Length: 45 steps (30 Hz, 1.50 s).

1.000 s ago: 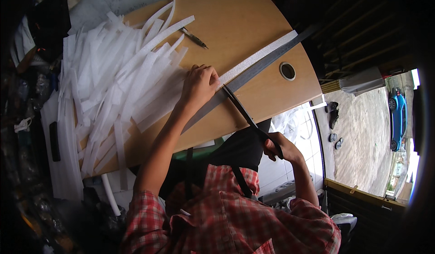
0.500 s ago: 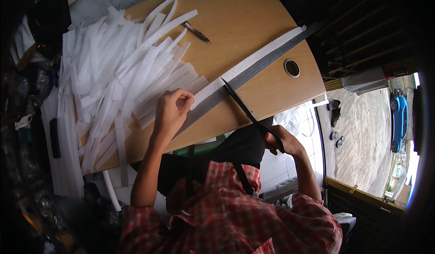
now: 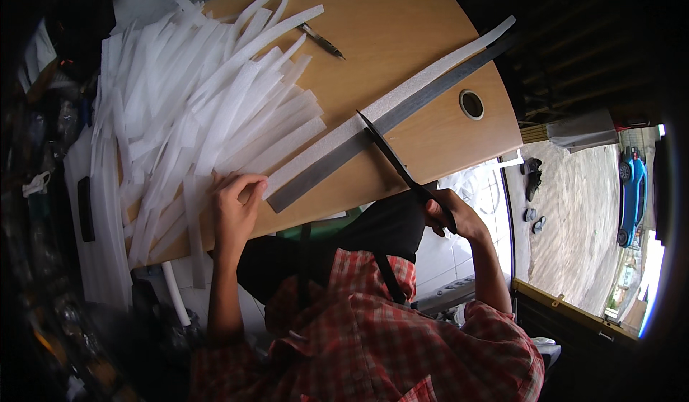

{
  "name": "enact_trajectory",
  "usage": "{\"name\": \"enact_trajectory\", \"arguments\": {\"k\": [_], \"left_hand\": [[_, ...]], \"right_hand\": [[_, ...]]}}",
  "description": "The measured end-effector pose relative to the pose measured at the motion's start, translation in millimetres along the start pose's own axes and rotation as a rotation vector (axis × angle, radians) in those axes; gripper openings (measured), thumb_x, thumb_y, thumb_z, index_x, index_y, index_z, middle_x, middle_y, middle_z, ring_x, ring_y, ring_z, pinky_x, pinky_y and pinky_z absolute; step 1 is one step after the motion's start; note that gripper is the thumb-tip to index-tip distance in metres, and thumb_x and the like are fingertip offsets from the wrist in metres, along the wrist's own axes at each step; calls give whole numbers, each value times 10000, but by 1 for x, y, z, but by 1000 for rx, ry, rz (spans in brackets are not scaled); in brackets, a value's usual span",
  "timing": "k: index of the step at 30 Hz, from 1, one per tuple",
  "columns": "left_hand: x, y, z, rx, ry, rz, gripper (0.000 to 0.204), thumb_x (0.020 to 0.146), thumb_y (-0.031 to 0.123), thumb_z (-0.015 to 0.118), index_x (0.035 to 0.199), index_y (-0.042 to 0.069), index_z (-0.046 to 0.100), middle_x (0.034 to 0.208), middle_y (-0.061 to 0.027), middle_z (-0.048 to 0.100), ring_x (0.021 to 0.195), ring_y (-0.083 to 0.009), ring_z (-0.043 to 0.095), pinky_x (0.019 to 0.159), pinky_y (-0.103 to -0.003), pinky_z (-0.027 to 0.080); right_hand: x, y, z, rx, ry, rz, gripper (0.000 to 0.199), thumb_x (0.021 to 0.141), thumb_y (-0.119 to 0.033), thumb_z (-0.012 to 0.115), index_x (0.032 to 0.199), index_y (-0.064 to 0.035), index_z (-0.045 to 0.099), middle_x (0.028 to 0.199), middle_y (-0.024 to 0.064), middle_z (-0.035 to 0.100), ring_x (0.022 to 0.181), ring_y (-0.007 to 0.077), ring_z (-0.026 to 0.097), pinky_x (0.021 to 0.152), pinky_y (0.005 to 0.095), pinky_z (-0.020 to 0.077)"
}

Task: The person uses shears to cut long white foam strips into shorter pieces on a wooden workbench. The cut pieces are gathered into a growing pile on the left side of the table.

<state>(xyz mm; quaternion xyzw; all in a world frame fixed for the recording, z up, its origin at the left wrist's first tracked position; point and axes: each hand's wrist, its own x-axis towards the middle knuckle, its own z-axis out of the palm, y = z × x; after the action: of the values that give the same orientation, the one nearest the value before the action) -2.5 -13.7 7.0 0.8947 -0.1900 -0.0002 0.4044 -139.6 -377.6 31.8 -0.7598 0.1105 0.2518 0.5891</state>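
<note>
A long white foam strip (image 3: 387,101) lies slantwise across the wooden table, beside a dark grey flat strip (image 3: 326,165). My left hand (image 3: 237,208) is closed in a pinch at the near end of the foam strip. My right hand (image 3: 452,214) grips the handles of black scissors (image 3: 393,157) off the table's near edge. Their blade reaches over the dark strip, and its tip is at the foam strip's edge. Whether a second blade runs beneath is hidden. Many more white foam strips (image 3: 172,108) are heaped at the left.
A dark pen-like cutter (image 3: 323,41) lies beyond the heap. The table (image 3: 402,15) has a round cable hole (image 3: 471,105) near its right edge. Shoes (image 3: 531,176) stand on the floor at the right, with a blue car (image 3: 631,197) outside.
My left hand has slid left and nearer along the foam strip, to its near end. The strip's far end now rises further out past the table edge. The scissors have hardly moved.
</note>
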Motion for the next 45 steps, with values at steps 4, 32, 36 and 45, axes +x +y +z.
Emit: {"name": "enact_trajectory", "arguments": {"k": [4, 32, 36, 45], "left_hand": [[2, -6, 7, 25, 23, 69, 67, 841, 95, 712, 867, 34, 700, 822, -83, 688, 774, -257, 630, 829, -361, 414], [65, 35, 5, 306, 498, 197, 137, 856, 70, 690, 993, 67, 698, 807, -75, 635, 776, -270, 523, 795, -379, 418], [112, 59, 68, -105, -26, 294, 128, 850, 109, 703, 951, 32, 687, 819, -111, 671, 812, -322, 616, 792, -407, 475], [132, 59, 122, -228, -274, 117, 164, 798, 126, 745, 913, 19, 699, 778, -147, 717, 801, -307, 686, 743, -405, 523]], "right_hand": [[0, 11, -4, -24, -6, 3, 782, 816, -804, 495, 679, -35, 503, 541, 19, 467, 468, 109, 496, 428, 263, 376], [-12, 35, 3, 19, -72, -37, 834, 804, -798, 527, 808, 32, 602, 501, 15, 504, 474, 120, 574, 436, 257, 426], [-23, 38, 2, 28, -63, -19, 834, 809, -795, 525, 820, 35, 608, 506, 17, 512, 478, 121, 577, 441, 253, 430], [-20, 33, -5, 3, -27, -13, 806, 833, -777, 512, 726, 18, 587, 508, 27, 520, 477, 129, 576, 443, 263, 427]]}}
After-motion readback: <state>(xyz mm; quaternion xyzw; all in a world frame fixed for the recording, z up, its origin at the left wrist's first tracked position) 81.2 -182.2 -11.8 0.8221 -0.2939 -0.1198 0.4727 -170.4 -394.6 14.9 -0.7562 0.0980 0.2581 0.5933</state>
